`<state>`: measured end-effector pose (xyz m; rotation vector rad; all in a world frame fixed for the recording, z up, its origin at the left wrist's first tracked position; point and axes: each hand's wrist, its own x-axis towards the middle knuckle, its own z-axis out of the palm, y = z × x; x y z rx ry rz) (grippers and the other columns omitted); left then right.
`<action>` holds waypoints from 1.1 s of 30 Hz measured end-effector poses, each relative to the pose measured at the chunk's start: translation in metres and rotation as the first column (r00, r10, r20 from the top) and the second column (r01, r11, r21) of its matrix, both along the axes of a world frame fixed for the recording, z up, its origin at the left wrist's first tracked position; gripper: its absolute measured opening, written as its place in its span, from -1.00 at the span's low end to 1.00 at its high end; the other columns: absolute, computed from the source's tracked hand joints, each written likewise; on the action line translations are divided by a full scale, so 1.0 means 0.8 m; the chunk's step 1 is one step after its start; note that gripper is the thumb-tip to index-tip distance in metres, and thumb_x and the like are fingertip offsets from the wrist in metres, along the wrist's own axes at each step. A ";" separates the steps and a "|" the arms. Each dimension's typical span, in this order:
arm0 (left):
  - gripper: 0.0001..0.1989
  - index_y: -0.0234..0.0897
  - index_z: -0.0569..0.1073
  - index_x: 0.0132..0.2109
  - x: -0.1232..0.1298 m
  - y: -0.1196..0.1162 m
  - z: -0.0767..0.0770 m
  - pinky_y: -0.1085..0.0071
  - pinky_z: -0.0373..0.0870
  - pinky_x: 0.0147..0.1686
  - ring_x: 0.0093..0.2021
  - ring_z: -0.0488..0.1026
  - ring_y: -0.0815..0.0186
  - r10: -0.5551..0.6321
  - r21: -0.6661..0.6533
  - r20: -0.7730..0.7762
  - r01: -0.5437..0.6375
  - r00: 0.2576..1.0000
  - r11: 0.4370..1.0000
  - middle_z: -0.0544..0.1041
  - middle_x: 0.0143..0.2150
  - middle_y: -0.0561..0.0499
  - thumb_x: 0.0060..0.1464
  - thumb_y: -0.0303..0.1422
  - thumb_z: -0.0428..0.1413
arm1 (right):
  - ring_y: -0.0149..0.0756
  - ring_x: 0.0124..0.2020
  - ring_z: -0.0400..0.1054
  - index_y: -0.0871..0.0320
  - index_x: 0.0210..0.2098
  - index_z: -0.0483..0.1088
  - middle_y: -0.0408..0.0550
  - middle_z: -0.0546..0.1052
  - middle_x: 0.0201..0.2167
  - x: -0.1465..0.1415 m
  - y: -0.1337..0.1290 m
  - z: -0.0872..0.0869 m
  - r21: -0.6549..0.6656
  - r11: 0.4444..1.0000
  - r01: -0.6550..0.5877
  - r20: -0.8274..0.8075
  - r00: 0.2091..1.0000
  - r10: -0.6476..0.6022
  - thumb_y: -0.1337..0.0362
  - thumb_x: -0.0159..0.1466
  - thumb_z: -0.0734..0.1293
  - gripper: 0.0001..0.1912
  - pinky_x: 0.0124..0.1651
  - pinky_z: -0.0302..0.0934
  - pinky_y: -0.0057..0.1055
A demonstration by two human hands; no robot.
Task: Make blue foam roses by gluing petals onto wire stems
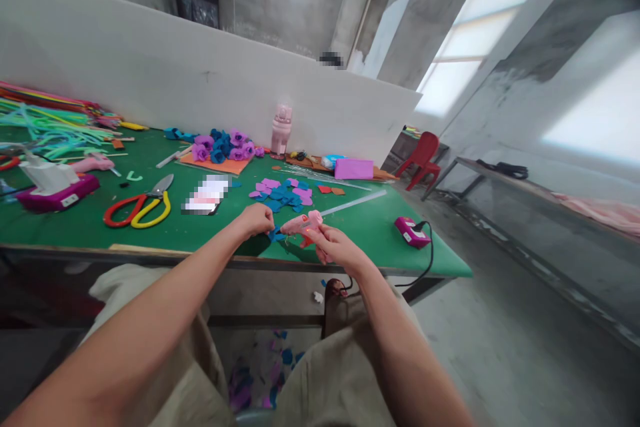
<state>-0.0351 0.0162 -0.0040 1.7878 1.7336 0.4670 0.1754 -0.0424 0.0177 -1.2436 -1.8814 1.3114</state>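
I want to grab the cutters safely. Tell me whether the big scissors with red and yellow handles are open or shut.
Open: the red and yellow handle loops of the scissors lie spread apart on the green table.

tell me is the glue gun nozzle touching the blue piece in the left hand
Cannot tell. In the head view the pink glue gun tip meets the blue piece pinched by the left hand, but it is too small to show contact.
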 end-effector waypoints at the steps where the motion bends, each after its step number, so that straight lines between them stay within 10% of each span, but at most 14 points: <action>1: -0.94 -0.33 0.44 -0.51 0.000 0.001 -0.001 0.55 0.06 -0.73 -0.75 0.14 0.49 0.001 0.000 -0.002 -0.001 1.000 1.000 0.41 -0.67 0.10 -0.25 -0.45 0.09 | -0.53 -0.73 0.06 0.25 -0.29 0.38 -0.26 0.23 -0.75 0.000 0.000 0.000 0.009 1.000 0.005 0.007 1.000 -0.005 -0.06 0.20 0.18 -0.54 -0.65 -0.06 -0.56; 33: -0.97 -0.33 0.42 -0.54 0.000 0.002 -0.004 0.55 0.05 -0.73 -0.75 0.12 0.51 -0.022 0.013 0.034 0.022 0.999 1.000 0.36 -0.70 0.12 -0.25 -0.47 0.08 | -0.50 -0.74 0.10 0.17 -0.48 0.26 -0.26 0.20 -0.77 -0.009 0.001 -0.002 0.035 0.999 0.002 0.119 0.993 -0.006 -0.09 0.20 0.16 -0.57 -0.65 0.00 -0.53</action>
